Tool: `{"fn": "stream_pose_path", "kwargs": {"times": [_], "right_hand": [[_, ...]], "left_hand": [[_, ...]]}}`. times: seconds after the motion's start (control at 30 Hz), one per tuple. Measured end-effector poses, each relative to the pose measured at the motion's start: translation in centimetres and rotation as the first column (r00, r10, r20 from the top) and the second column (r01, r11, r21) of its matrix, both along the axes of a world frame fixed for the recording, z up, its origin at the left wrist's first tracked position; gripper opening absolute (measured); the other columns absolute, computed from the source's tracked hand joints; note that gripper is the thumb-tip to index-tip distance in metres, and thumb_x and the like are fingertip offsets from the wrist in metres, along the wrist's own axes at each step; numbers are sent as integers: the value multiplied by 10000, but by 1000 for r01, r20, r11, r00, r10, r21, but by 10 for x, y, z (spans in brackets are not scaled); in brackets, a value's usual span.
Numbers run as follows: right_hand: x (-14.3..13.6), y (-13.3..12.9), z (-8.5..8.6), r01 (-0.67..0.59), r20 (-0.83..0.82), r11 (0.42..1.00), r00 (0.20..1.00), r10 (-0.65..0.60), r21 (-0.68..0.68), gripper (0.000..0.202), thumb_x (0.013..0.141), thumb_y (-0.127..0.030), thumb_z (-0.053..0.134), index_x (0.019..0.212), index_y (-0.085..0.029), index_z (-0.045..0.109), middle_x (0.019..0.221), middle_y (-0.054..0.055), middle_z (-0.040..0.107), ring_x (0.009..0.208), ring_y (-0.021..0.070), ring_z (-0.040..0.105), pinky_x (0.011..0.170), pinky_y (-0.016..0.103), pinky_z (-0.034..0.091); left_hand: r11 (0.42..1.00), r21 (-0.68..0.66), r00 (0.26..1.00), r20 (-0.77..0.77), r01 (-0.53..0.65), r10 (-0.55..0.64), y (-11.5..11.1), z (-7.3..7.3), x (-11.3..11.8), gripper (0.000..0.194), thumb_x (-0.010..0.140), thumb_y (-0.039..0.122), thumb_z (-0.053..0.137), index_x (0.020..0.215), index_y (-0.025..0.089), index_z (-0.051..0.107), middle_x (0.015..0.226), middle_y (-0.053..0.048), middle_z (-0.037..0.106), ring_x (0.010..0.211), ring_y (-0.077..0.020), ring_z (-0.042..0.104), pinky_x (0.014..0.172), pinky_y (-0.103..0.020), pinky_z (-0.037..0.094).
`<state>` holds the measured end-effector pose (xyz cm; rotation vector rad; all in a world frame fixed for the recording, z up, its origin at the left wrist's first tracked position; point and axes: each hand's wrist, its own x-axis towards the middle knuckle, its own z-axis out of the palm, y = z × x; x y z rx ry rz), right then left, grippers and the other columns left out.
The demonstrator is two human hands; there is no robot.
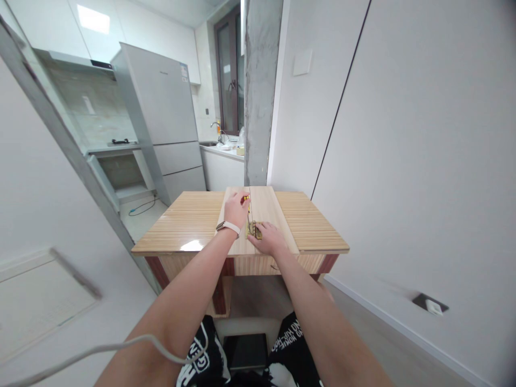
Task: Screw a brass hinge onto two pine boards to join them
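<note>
Left hand [236,208]'s got its fingers closed round a yellow screwdriver [245,199], long axis running nearward to what looks like a hinge [255,231] on the pale boards [268,203]. Right hand [271,239]'s nearer, touching its right side; can't tell if gripping.

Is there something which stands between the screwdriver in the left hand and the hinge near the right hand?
Nothing visible stands between them. The screwdriver points down from the left hand toward the hinge. The right hand covers part of the hinge's right side; tip contact is too small to tell.
</note>
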<state>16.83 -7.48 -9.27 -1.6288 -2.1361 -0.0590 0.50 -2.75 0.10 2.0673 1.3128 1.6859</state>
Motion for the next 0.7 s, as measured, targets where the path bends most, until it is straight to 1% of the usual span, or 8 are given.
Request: {"fn": "stream_pose_path", "kwargs": {"times": [0.13, 0.27, 0.37, 0.43, 0.5, 0.57, 0.7], "right_hand": [[1, 0, 1, 3, -1, 1000, 1000, -3, -17, 617, 927, -698, 516, 1359, -266, 602, 1338, 112, 620, 1270, 274, 511, 1077, 412, 356], [1, 0, 1, 7, -2, 1000, 1000, -7, -14, 621, 925, -705, 509, 1352, -264, 605, 1328, 112, 621, 1261, 272, 512, 1075, 406, 352], [0, 0, 1, 9, 2, 1000, 1000, -9, -16, 624, 927, -703, 505, 1358, -262, 602, 1322, 113, 621, 1253, 272, 513, 1076, 404, 349], [0, 0, 1, 11, 6, 1000, 1000, -11, -22, 626, 927, -703, 503, 1365, -265, 598, 1332, 113, 615, 1262, 273, 506, 1080, 407, 343], [0, 0, 1, 7, 9, 1000, 1000, -7, -25, 621, 929, -700, 502, 1364, -267, 598, 1336, 113, 614, 1269, 273, 500, 1084, 408, 340], [0, 0, 1, -1, 9, 1000, 1000, 1, -22, 612, 932, -693, 505, 1355, -263, 603, 1330, 114, 619, 1268, 272, 501, 1085, 406, 341], [0, 0, 1, -8, 1, 1000, 1000, 8, 5, 597, 933, -688, 508, 1330, -255, 617, 1317, 114, 629, 1246, 271, 517, 1068, 402, 361]], "left_hand": [[1000, -8, 1000, 14, 25, -25, 2, -2, -2, 225, 936, 142, 623, 1132, 206, 715, 1088, -84, 714, 903, -186, 678, 885, -347, 556], [998, -23, 998, 8, 61, -61, 2, 1, -3, 198, 913, 191, 684, 1106, 205, 721, 1102, -78, 705, 859, -168, 671, 848, -327, 564], [1000, -5, 1000, -21, 16, -16, -1, 3, -2, 214, 858, 248, 773, 1065, 214, 732, 1050, -66, 675, 845, -172, 654, 851, -336, 551], [1000, 8, 999, -26, -24, 24, -2, 4, -1, 202, 845, 241, 784, 1040, 219, 736, 997, -52, 657, 820, -171, 643, 855, -339, 541], [999, 16, 999, -19, -44, 44, -3, 4, -1, 182, 849, 216, 773, 1028, 221, 735, 967, -43, 648, 789, -165, 635, 847, -335, 537], [999, 15, 999, -14, -40, 40, -2, 2, 0, 179, 858, 197, 754, 1035, 221, 733, 968, -44, 651, 777, -163, 637, 841, -333, 540], [1000, 6, 1000, -23, 13, -13, 1, -1, 0, 215, 915, 156, 659, 1108, 224, 723, 1049, -73, 682, 866, -184, 668, 888, -351, 549]]}}
